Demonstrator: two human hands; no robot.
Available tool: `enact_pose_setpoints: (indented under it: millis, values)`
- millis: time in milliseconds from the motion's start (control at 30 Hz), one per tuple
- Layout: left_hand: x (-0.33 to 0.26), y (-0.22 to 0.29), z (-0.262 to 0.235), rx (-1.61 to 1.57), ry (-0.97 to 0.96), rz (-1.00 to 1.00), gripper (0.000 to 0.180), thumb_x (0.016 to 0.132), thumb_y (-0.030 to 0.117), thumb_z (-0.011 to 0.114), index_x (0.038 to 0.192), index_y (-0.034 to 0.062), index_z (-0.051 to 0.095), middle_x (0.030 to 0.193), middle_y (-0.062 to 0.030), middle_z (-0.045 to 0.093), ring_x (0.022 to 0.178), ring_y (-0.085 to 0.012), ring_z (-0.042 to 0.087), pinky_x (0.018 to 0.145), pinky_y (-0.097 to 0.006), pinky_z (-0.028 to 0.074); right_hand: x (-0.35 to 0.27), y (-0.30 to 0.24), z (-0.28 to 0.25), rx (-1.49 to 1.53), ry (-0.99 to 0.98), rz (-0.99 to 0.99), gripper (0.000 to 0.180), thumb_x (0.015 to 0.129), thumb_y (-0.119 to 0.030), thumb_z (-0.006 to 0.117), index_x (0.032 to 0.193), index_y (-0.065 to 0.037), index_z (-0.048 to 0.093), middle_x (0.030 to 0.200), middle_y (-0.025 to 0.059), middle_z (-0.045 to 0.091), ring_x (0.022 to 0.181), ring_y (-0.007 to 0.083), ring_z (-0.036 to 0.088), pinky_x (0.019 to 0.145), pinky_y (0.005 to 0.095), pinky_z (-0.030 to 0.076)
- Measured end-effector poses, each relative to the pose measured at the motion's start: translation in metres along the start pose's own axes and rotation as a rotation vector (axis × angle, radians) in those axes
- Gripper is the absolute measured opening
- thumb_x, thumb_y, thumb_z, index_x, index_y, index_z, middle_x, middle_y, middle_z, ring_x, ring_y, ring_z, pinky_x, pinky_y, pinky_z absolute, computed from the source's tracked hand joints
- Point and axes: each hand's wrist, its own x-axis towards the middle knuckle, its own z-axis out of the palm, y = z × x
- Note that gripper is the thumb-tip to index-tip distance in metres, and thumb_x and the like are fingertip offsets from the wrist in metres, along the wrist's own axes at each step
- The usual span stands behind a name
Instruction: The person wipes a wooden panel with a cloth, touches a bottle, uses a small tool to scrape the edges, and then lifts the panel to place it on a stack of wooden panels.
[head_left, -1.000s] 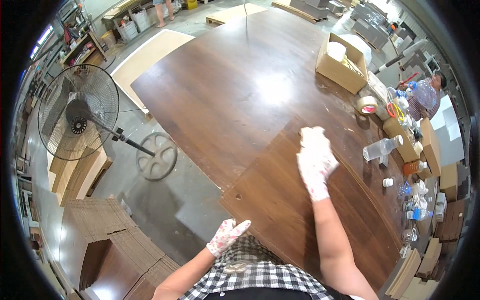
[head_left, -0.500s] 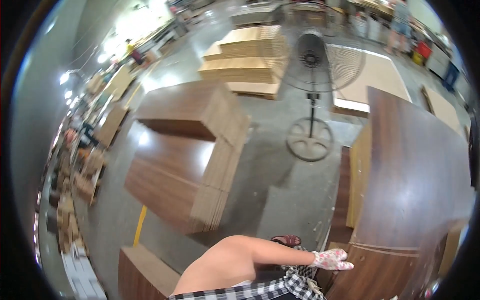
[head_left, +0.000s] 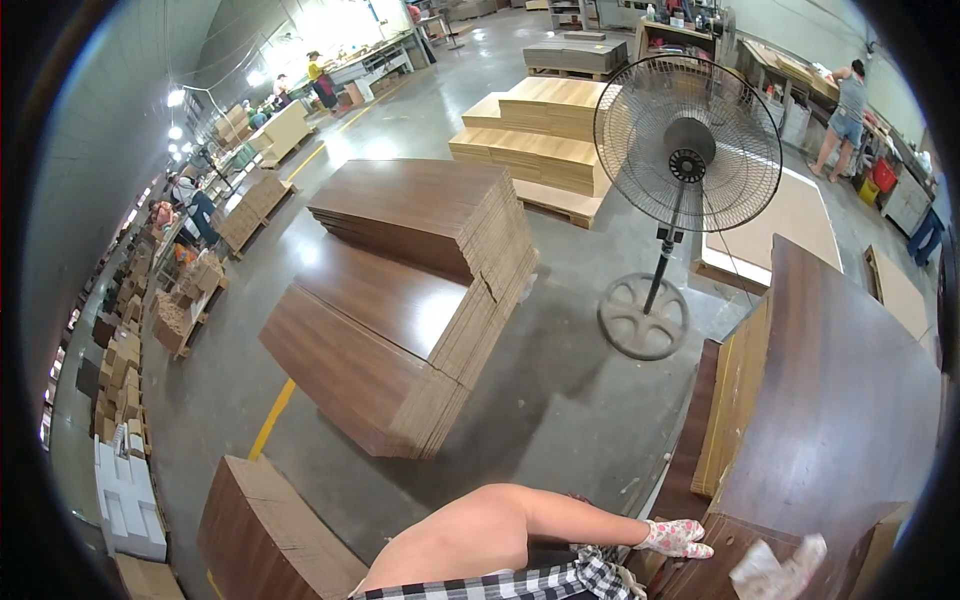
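My left hand (head_left: pixel 678 538), in a white glove with a pink floral print, rests at the left edge of a brown wood-grain panel (head_left: pixel 738 538). Its fingers are stretched out and hold nothing. Over the same panel, to the right, is my right hand (head_left: pixel 802 562), also in a pale glove and smeared by motion. A whitish patch (head_left: pixel 755 572) like a cloth shows against it; whether the fingers grip it is unclear. Beyond both hands, a large brown panel (head_left: pixel 840 400) tops a taller stack.
A pedestal fan (head_left: pixel 688 165) stands ahead, with stacked brown panels (head_left: pixel 400 210) to its left and a pile of pale boards (head_left: pixel 550 105) behind. Another brown stack (head_left: pixel 270 530) is at lower left. A person (head_left: pixel 845 120) stands at a bench, far right.
My right hand has come into view over the panel. The view has shifted, so the fan and stacks appear further right or lower. My left hand stays at the panel's edge.
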Motion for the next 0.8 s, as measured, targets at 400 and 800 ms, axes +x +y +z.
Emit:
enact_pose_setpoints:
  millis: [400,800]
  values:
    - [0.004,-0.046,0.01,0.063,0.233,0.209,0.057,0.089,0.049,0.056,0.077,-0.0072,0.056,0.08,-0.0278,0.056,0.081,-0.0411,0.055,0.071,-0.047,0.041,-0.089,0.119,-0.038,-0.59,0.106,-0.02,0.034,0.086,-0.025,0.066,0.112,-0.004,0.061,0.103,0.0126,0.065,0.092,0.0295,0.063,0.079,0.0404,0.053]
    - [0.007,-0.028,-0.024,0.032,0.176,0.044,0.062,0.089,0.052,0.055,0.073,-0.0087,0.054,0.076,-0.0272,0.055,0.072,-0.0368,0.054,0.069,-0.045,0.041,-0.073,0.121,-0.012,-0.626,-0.046,0.025,0.035,0.082,-0.023,0.065,0.112,-0.006,0.063,0.103,0.0129,0.065,0.097,0.0306,0.061,0.085,0.0392,0.051]
